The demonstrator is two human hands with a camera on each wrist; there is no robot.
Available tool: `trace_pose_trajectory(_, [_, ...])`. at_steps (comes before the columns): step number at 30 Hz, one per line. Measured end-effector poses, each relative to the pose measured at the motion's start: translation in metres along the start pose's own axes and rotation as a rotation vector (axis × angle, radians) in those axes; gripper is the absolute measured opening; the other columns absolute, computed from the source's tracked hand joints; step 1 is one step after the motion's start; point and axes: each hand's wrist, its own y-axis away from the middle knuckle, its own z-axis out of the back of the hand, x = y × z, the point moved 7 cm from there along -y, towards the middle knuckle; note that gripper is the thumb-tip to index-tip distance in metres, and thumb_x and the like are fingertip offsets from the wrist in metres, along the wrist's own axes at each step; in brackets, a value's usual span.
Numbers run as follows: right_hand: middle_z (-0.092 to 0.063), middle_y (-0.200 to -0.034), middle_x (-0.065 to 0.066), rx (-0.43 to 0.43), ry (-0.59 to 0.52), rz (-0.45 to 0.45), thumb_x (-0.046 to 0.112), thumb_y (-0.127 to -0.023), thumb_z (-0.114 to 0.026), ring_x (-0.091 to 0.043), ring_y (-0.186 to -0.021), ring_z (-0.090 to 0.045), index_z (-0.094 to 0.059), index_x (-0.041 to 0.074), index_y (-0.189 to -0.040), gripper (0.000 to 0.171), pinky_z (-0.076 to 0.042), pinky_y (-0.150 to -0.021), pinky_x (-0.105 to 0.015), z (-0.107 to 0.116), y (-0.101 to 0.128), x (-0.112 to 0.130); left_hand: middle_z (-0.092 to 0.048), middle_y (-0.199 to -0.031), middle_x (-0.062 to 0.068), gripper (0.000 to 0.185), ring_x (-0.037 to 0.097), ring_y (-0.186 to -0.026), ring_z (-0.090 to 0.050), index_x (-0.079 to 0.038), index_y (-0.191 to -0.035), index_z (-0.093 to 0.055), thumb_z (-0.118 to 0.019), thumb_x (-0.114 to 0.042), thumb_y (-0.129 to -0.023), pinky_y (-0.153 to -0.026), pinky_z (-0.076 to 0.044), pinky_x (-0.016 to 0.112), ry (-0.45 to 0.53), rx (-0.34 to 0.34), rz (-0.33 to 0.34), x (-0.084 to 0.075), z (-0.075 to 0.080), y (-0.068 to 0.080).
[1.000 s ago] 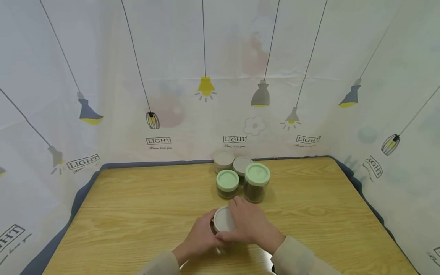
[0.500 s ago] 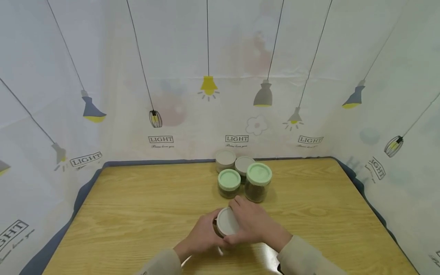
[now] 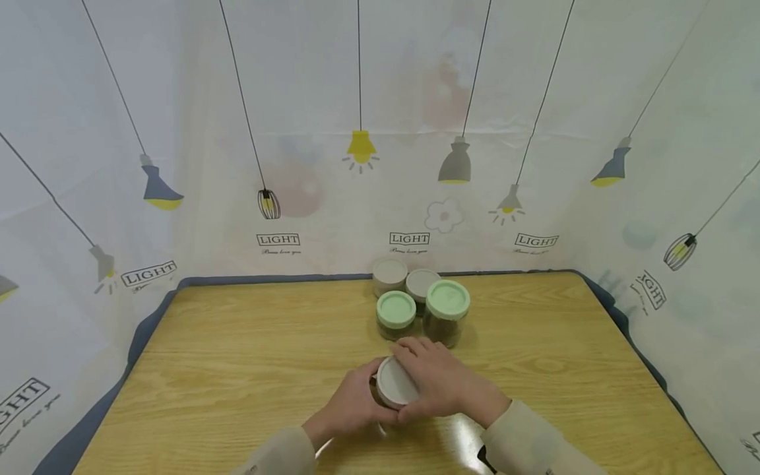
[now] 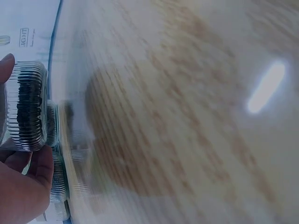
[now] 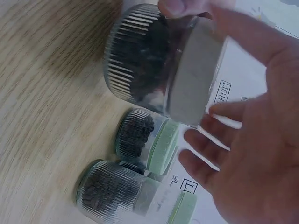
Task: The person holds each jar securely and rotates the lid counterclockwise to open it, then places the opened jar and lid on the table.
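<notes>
A glass jar (image 5: 140, 56) with ribbed sides and dark contents is tilted between both hands. It wears a pale grey lid (image 3: 396, 384). My left hand (image 3: 351, 404) grips the jar's glass body from the left, and part of that body is hidden by the fingers. From the right, my right hand (image 3: 446, 381) holds the lid by its rim, with the thumb on the near side and fingers over the far side. In the left wrist view the jar (image 4: 30, 107) stands off the table surface.
Behind the hands stand a short green-lidded jar (image 3: 396, 310), a taller green-lidded jar (image 3: 446, 310) and two grey-lidded jars, one further left (image 3: 389, 274). A patterned cloth wall (image 3: 332, 198) rises at the back of the wooden table (image 3: 249, 356).
The right hand has turned slightly on the lid, its fingers now lying further across it. Both hands and the jar have shifted a little right in view, partly with the head's movement.
</notes>
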Motion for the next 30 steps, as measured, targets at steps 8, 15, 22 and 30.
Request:
trace_pose_trajectory(8, [-0.058, -0.117, -0.012, -0.153, 0.127, -0.137, 0.075, -0.080, -0.055, -0.029, -0.105, -0.055, -0.052, 0.004, -0.126, 0.084, -0.048, -0.088, -0.044, 0.006, 0.003, -0.001, -0.065, -0.121, -0.003, 0.082, 0.013, -0.108, -0.061, -0.023, -0.134, -0.052, -0.090, -0.042, -0.064, -0.088, -0.051, 0.028, 0.042, -0.027, -0.002, -0.001, -0.002, -0.001])
trace_pose_trajectory(15, [-0.057, -0.112, -0.012, -0.178, 0.119, -0.195, 0.081, -0.072, -0.058, -0.031, -0.106, -0.056, -0.054, 0.001, -0.123, 0.095, -0.050, -0.090, -0.045, -0.003, 0.004, 0.000, -0.065, -0.121, -0.004, 0.081, 0.010, -0.107, -0.061, -0.020, -0.136, -0.052, -0.087, -0.045, -0.067, -0.089, -0.051, 0.025, 0.018, -0.030, -0.036, 0.001, -0.003, -0.001])
trace_pose_trajectory(22, [-0.057, -0.104, -0.010, -0.118, 0.103, -0.169, 0.077, -0.072, -0.062, -0.025, -0.099, -0.056, -0.056, 0.002, -0.116, 0.087, -0.052, -0.084, -0.042, -0.008, 0.003, 0.001, -0.065, -0.123, -0.002, 0.083, 0.012, -0.108, -0.061, -0.016, -0.136, -0.052, -0.089, -0.042, -0.066, -0.094, -0.049, 0.027, -0.028, -0.048, -0.074, 0.000, -0.003, -0.001])
trace_pose_trajectory(30, [-0.057, -0.109, -0.008, -0.084, 0.056, -0.078, 0.059, -0.070, -0.077, -0.023, -0.104, -0.053, -0.058, 0.004, -0.116, 0.074, -0.051, -0.086, -0.040, -0.004, 0.002, 0.005, -0.065, -0.121, -0.002, 0.085, 0.012, -0.108, -0.061, -0.016, -0.134, -0.053, -0.089, -0.044, -0.063, -0.093, -0.049, 0.027, -0.027, -0.030, -0.045, 0.004, -0.006, 0.001])
